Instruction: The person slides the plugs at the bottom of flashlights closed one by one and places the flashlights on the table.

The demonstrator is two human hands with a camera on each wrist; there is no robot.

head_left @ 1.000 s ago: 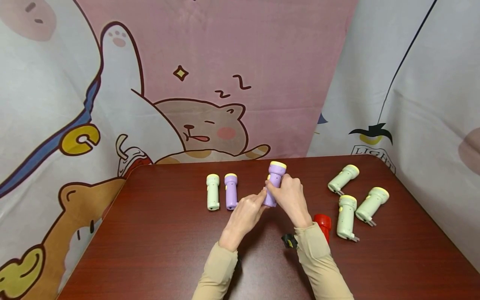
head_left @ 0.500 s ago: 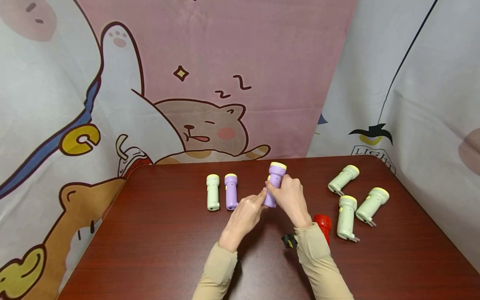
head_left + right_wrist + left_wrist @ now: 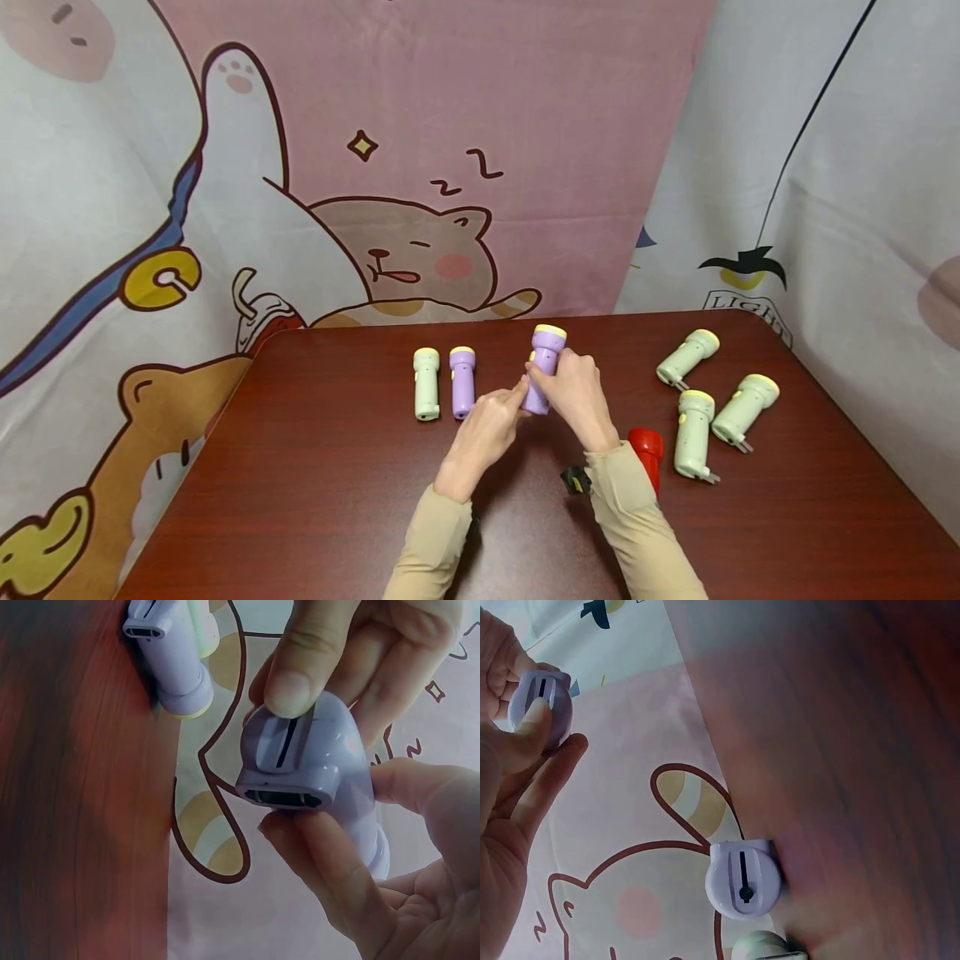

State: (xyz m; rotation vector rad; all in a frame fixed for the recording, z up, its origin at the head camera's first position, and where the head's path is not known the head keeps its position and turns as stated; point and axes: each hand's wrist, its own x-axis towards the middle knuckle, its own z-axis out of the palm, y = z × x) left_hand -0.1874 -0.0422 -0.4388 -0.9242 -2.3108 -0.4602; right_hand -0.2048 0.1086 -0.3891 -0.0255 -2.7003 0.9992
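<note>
Both hands hold a purple flashlight (image 3: 543,354) with a pale yellow rim, its head tilted up and away, above the table. My right hand (image 3: 576,392) grips its body. At the tail end my left hand (image 3: 487,429) pinches it. In the right wrist view the left thumb (image 3: 290,691) presses beside a dark slot in the tail of the flashlight (image 3: 349,776). No prongs stick out there. Left of the hands, a second purple flashlight (image 3: 462,383) and a pale green flashlight (image 3: 426,385) lie side by side, heads toward the far edge.
Three pale green flashlights (image 3: 693,433) with prongs out lie on the right of the brown table (image 3: 315,500). A red flashlight (image 3: 647,450) is partly hidden by the right sleeve. Printed cloth (image 3: 585,125) hangs behind the table.
Both hands and the held purple flashlight have shifted slightly left. The other flashlights have stayed where they were.
</note>
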